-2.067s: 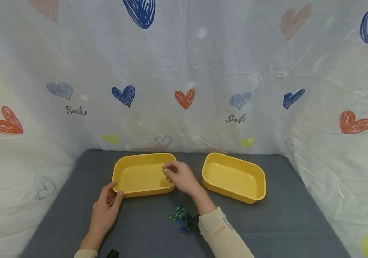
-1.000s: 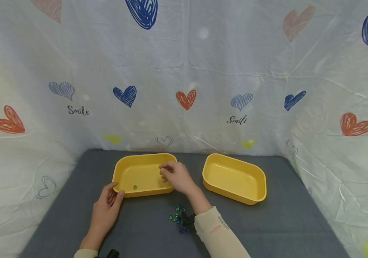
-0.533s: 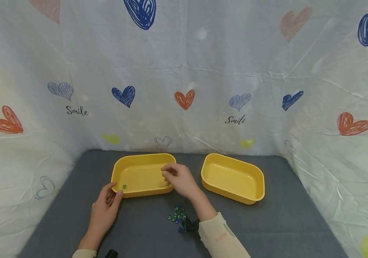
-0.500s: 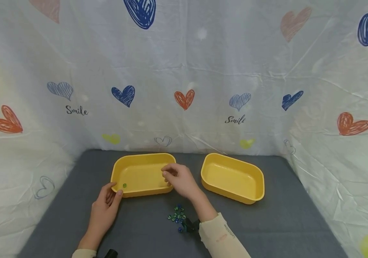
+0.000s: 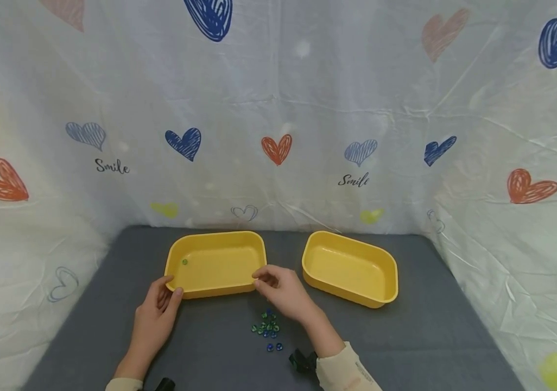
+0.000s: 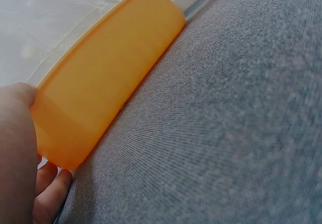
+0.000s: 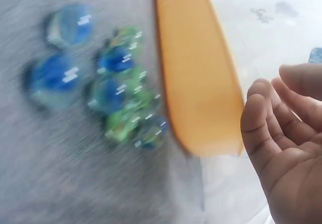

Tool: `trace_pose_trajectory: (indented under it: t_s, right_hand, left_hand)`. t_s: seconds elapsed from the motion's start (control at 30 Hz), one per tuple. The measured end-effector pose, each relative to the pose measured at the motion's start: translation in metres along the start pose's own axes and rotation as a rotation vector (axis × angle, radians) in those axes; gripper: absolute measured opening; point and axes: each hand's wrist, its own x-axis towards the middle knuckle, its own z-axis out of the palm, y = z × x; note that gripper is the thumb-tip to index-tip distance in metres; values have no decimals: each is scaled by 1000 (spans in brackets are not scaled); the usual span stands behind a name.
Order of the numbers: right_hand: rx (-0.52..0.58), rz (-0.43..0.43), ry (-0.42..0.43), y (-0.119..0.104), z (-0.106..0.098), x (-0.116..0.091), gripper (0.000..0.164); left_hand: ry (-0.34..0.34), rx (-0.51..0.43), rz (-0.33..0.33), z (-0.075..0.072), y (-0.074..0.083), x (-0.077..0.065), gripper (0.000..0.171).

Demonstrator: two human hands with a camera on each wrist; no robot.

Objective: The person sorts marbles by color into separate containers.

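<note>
My left hand [image 5: 155, 321] grips the near left corner of the left yellow tray [image 5: 220, 266], thumb at the rim. In the left wrist view, its fingers [image 6: 52, 190] lie low against the tray's end wall. One green marble [image 5: 184, 262] sits inside that tray, toward the left. My right hand [image 5: 285, 293] is just off the tray's near right corner, fingers loosely bent with nothing between them; the right wrist view shows the bare palm and fingertips [image 7: 254, 108]. Several blue and green marbles [image 5: 268, 326] lie clustered on the grey cloth in front of the tray.
A second yellow tray [image 5: 352, 271], with no marbles in it, stands at an angle on the right. Behind both trays hangs a white curtain [image 5: 308, 195] printed with hearts. The grey cloth [image 5: 405, 347] covers the table.
A green marble appeared in the left tray, rolled to its near left, then farther back. My right hand moved from over the tray toward me and right. The left hand kept its grip.
</note>
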Motion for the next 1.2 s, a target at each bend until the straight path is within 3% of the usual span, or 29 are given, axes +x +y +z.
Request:
trace_pose_trajectory:
  t_s: [0.43, 0.7, 1.2]
  right_hand:
    - [-48, 53, -136, 33, -1, -15, 20]
    - [-50, 37, -215, 42, -1, -19, 15]
    - [-98, -34, -267, 54, 0, -20, 16]
  left_hand:
    - [10, 25, -8, -1, 0, -1, 54]
    - [8, 12, -5, 0, -1, 0, 54]
    - [19, 16, 6, 1, -2, 0, 53]
